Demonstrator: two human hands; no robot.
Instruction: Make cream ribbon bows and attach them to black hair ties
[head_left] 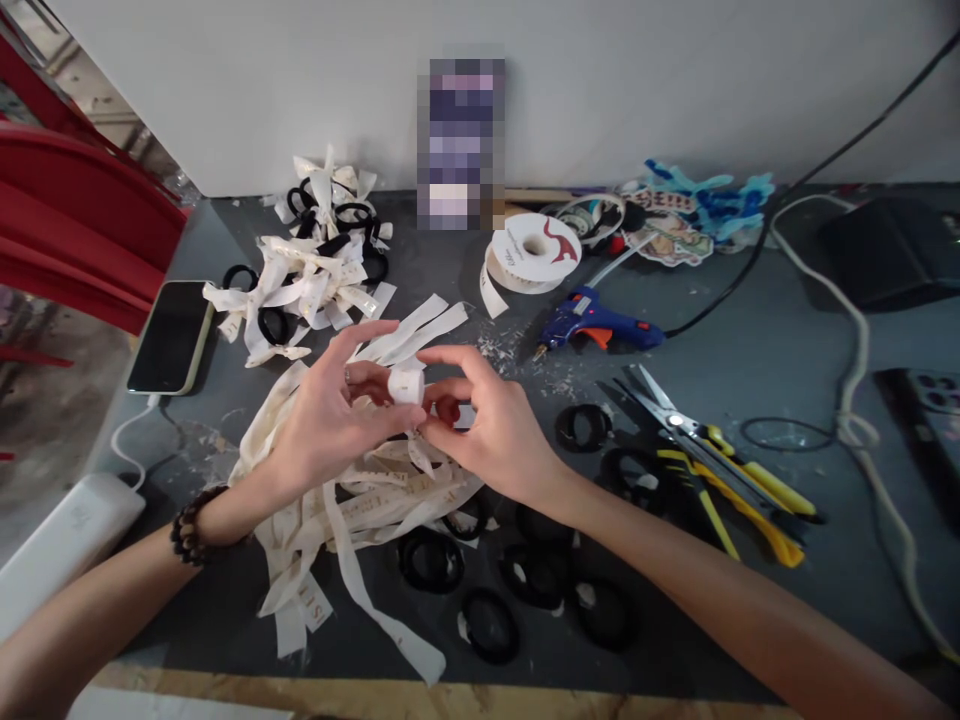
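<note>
Between my hands, above a heap of cream printed ribbon strips (367, 515), is a small loop of white ribbon (406, 386). My left hand (334, 405) pinches the loop, with the thumb below and fingers behind it. My right hand (487, 425) is at the loop's right side, its thumb and fingers curled close around the ribbon's edge. Beneath the hands, more ribbon hangs down, partly hidden by the fingers. Black hair ties (430, 560) lie on the dark table in front of the heap and to its right.
Finished-looking ribbon bows with black ties (315, 270) are piled at back left, beside a charging phone (171, 340). A ribbon spool (534, 250) and blue glue gun (600, 325) lie behind. Scissors (694, 430) are at right; a cable (862, 400) crosses further right.
</note>
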